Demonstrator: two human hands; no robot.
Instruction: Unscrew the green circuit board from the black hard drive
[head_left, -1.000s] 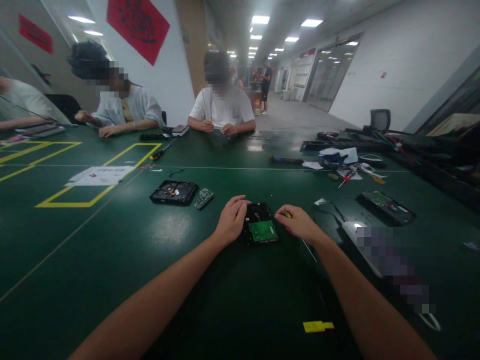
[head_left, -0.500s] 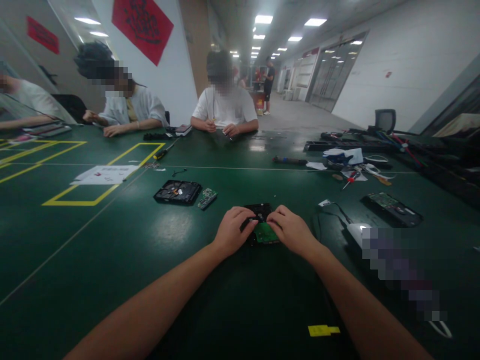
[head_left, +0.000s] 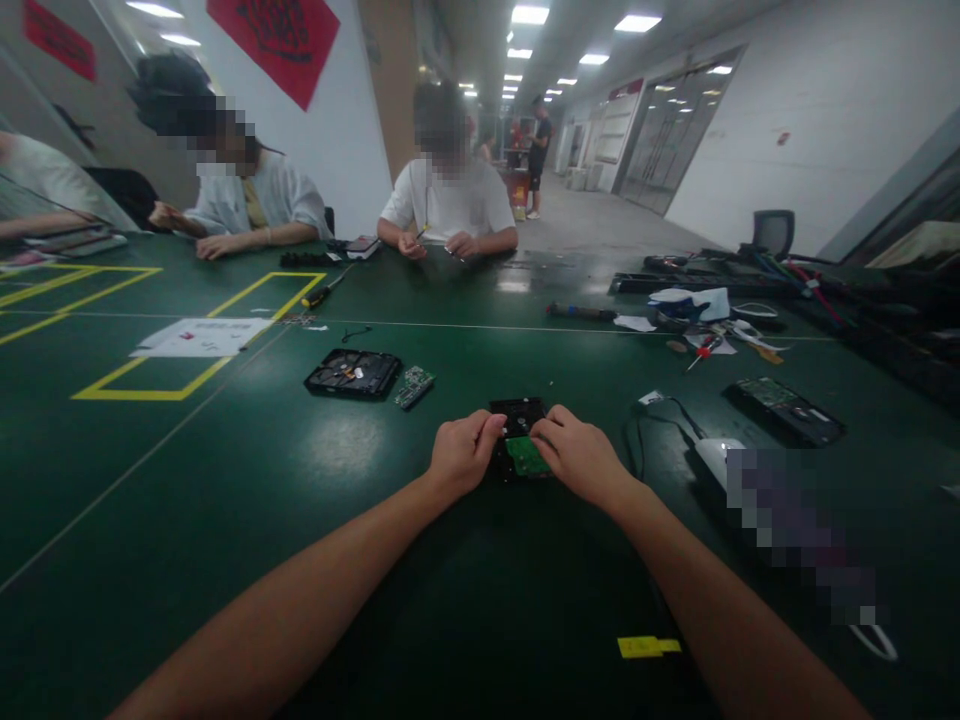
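A black hard drive (head_left: 517,410) lies on the green table between my hands, with a green circuit board (head_left: 525,457) over its nearer half. My left hand (head_left: 465,452) is closed on the drive's left side, thumb on top along the edge. From the right, my right hand (head_left: 581,452) reaches over the drive, its bent fingertips pinched at the board's upper right corner. The hand hides the drive's right side and part of the board. I cannot tell whether the board is lifted off the drive.
An opened drive casing (head_left: 352,372) and a loose circuit board (head_left: 415,387) lie to the left. On the right are another hard drive (head_left: 784,410), a power strip (head_left: 724,455) with a cable and a red screwdriver (head_left: 703,348). A yellow screwdriver (head_left: 322,292) lies farther off. Co-workers sit across the table (head_left: 225,500).
My left fingers have drawn back from over the drive to its left edge, thumb now raised along it. My right hand stays at the board. The view has tilted slightly down.
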